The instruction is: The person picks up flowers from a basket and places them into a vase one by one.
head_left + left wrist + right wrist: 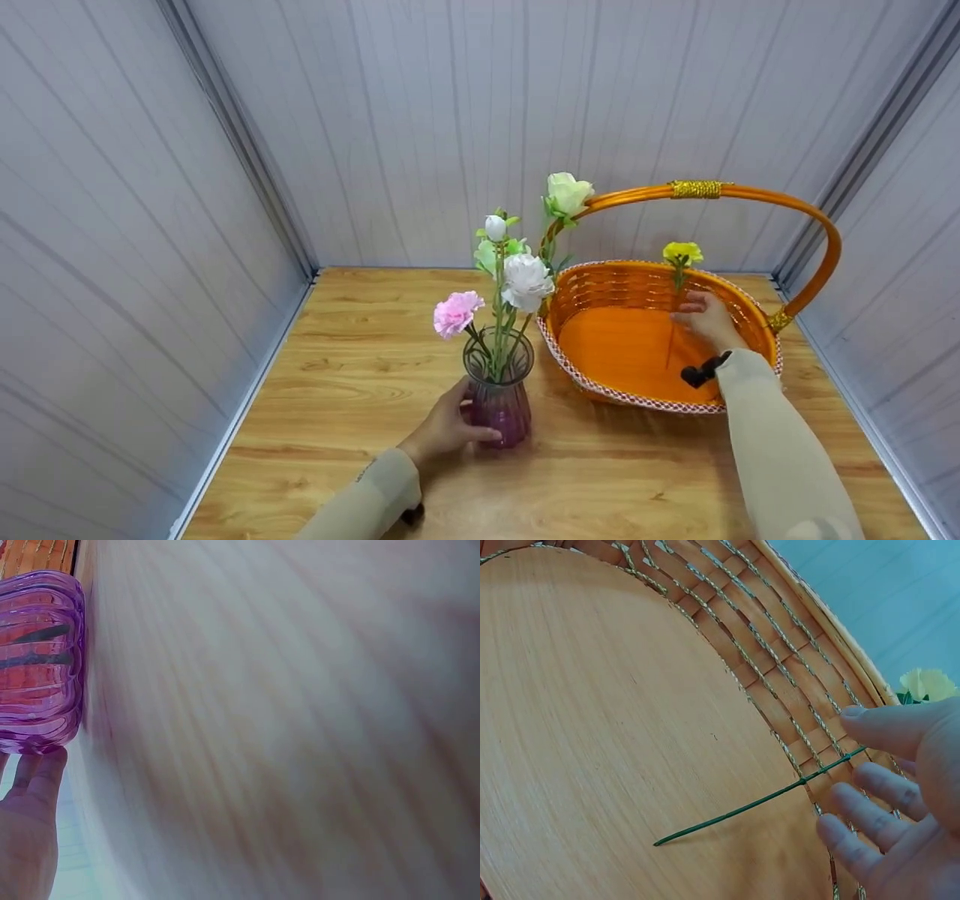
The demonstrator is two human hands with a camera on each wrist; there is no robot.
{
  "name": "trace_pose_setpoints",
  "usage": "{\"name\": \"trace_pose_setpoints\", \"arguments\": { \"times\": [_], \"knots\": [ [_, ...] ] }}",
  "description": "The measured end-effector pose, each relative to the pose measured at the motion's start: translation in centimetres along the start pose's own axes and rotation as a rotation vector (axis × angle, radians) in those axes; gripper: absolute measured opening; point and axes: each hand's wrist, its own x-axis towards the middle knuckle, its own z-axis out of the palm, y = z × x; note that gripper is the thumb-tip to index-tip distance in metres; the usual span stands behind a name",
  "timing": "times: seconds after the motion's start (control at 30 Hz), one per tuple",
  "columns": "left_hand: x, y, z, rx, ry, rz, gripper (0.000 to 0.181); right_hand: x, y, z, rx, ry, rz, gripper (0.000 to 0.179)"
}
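Note:
My left hand (448, 427) grips the lower part of a ribbed glass vase (501, 409), clear above and purple below, standing on the table. In the left wrist view its fingertips touch the purple glass (37, 690). A pink carnation (457, 313), a white peony-like bloom (527, 282), a white bud (495, 227) and pale green blossoms stand in the vase. Inside the orange basket (600, 330), my right hand (709, 321) pinches the thin green stem (757, 802) of a yellow carnation (682, 253). The other fingers spread loosely; the index fingertip is hidden behind the thumb.
The basket's tall arched handle (821, 232) rises over its right and back. A cream rose (568, 193) overlaps the handle's left end. Grey panel walls (420, 135) close in the wooden table (337, 420) at the back and both sides.

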Motion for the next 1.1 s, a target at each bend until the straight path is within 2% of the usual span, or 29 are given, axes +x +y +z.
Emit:
{"name": "trace_pose_setpoints", "arguments": {
  "times": [0.27,0.43,0.83,1.1],
  "knots": [
    [-0.05,0.23,0.03,0.007,0.001,0.003,0.099,-0.07,0.01,-0.12,0.011,-0.142,0.067,0.078],
    [-0.13,0.38,0.11,-0.004,0.001,0.008,0.097,-0.12,-0.09,-0.13,0.024,-0.192,0.095,0.077],
    [-0.07,0.22,0.26,-0.022,-0.005,0.032,0.094,-0.33,-0.17,-0.07,0.118,-0.19,0.143,0.056],
    [-0.22,0.05,0.17,-0.01,0.008,0.009,0.095,-0.17,-0.39,0.07,0.171,-0.156,0.111,0.039]
  ]
}}
